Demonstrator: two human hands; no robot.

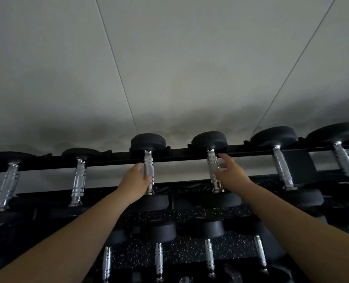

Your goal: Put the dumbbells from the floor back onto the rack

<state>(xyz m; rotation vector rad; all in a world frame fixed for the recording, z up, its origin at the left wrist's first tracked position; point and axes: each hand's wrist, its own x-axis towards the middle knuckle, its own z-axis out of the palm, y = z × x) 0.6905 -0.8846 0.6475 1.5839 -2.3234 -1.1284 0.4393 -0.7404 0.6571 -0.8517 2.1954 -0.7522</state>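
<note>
Gripping dumbbell (148, 172) handle, left fingers (147, 179) wrapped

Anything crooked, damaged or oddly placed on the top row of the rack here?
Nothing stands out. The six dumbbells on the top rail sit evenly in their cradles. The left hand is wrapped around one chrome handle; the right hand is open at the next handle.

Pretty dim in here. Plain pale wall (169, 68) fills the top half, with two thin seams running down it and murky shadows along the bottom. Floor (190, 254) is black rubber with white speckles.
</note>
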